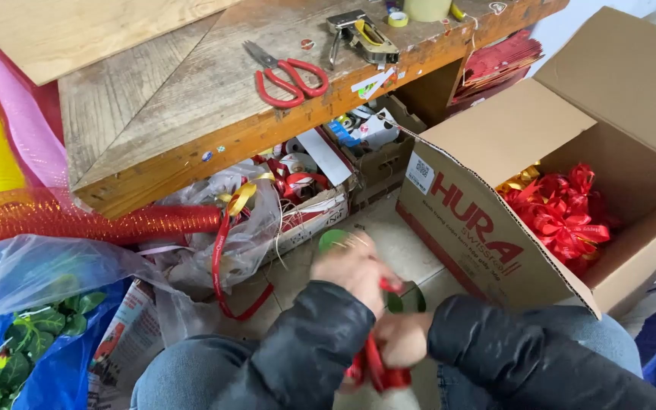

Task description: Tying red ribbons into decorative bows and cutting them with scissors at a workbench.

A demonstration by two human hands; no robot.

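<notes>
Ribbon (377, 370) (red) between both hands' fingers (354, 267)

Red ribbon (377, 368); red-handled scissors (286, 76)

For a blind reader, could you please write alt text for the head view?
Two hands, left and right, work red ribbon over a lap. A box of red bows sits right; scissors lie on a wooden table.

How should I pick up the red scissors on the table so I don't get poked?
Take the scissors by the two red handle loops, which lie at the right end, nearer the stapler. The metal blades point away to the upper left and are closed. Come from the table's front edge, where nothing stands in the way, and slip your fingers through the loops rather than reaching over the blades.
</notes>
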